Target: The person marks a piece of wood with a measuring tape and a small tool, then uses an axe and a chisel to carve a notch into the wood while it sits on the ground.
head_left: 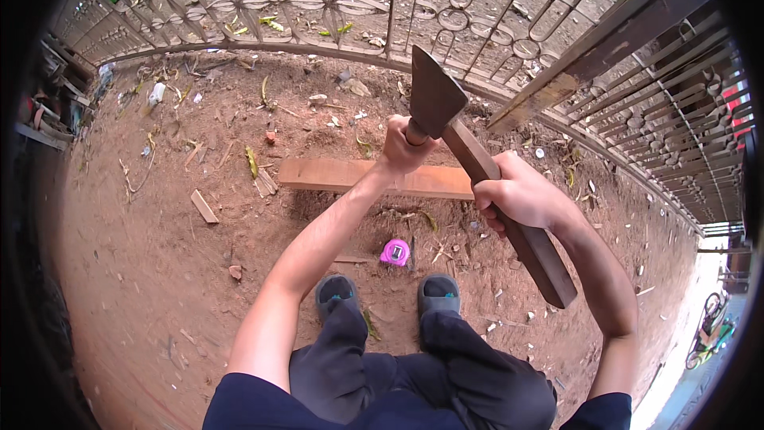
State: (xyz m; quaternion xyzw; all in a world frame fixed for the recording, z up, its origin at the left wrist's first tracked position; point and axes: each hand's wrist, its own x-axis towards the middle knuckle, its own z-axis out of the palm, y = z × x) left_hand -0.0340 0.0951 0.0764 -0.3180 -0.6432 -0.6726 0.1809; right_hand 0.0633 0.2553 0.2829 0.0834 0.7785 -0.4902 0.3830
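My left hand [406, 146] is closed around the short round neck of a broad-bladed chopping tool [438, 97], whose dark, wedge-shaped blade points up and away from me. In my right hand [517, 191] is a dark squared wooden bar [541, 263], slanting from the blade down to the lower right. Its upper end meets the blade's lower corner; I cannot tell whether the two are joined. Below both hands, a reddish-brown plank [334, 175] lies crosswise on the dirt. Between the plank and my feet sits a pink tape measure [395, 252].
An ornamental metal fence [334, 6] curves across the far side, and a stout beam [589, 52] leans there at the right. A small wood offcut [204, 206], leaves and litter dot the dirt ground [159, 271]. My slippers [439, 293] stand near the tape measure.
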